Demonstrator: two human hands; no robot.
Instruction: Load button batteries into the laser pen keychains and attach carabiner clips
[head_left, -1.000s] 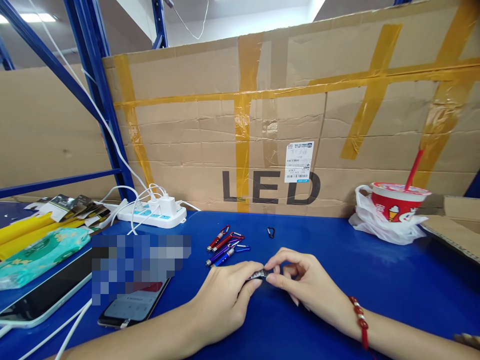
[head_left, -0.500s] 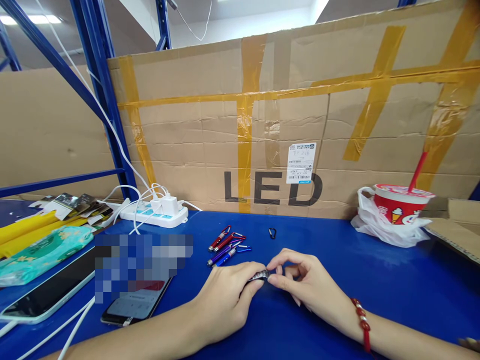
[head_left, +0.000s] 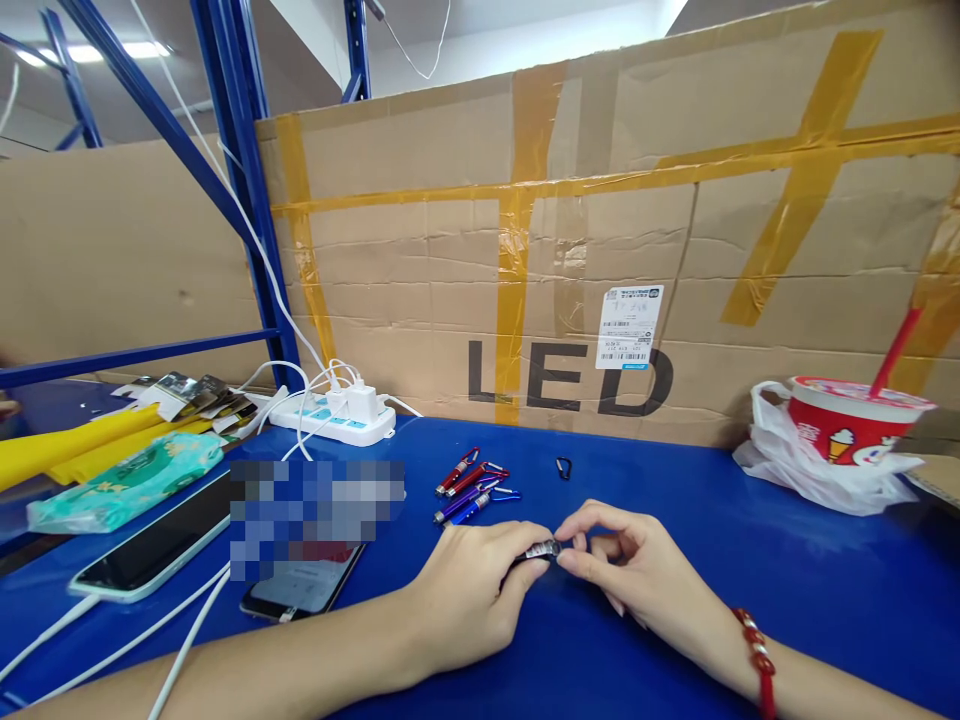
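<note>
Low over the blue table, my left hand [head_left: 480,590] is closed around a small black flashlight [head_left: 541,550] with pale print, most of it hidden in the fingers. My right hand [head_left: 626,560] pinches its right end between thumb and forefinger, the other fingers curled. What the fingertips cover there is too small to make out. Just beyond my left hand lie several small keychain flashlights [head_left: 472,486], red, purple and blue, with clips. A loose black carabiner [head_left: 563,467] rests farther back, apart from both hands.
Two phones, one black-screened [head_left: 161,540] and one lit [head_left: 300,585], lie left among white cables. Behind them are a power strip [head_left: 337,420], a teal packet [head_left: 135,480] and yellow packages [head_left: 82,445]. A red cup [head_left: 855,425] in a plastic bag stands right, before a cardboard wall [head_left: 405,290].
The whole view has swung left, so things appear farther right. Both hands keep nearly the same pose on the black flashlight.
</note>
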